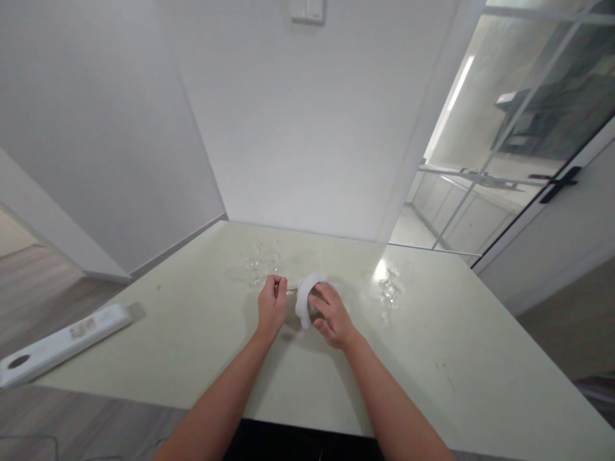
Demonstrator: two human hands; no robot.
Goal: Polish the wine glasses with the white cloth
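My left hand [271,306] is closed in a fist around the thin stem of a clear wine glass [311,303] held sideways over the pale table [202,346]. A white cloth [304,298] wraps the bowl of that glass, and my right hand [331,314] has its fingers curled round cloth and bowl. Behind my left hand stands a small group of clear glasses [262,262]. Another clear glass [389,289] stands to the right of my right hand, in a bright patch of light.
A long white board with a dark oval [60,344] lies over the table's left edge. White walls meet in a corner behind the table. A glass-panelled door with a black handle [557,186] is at the right. Wooden floor lies to the left.
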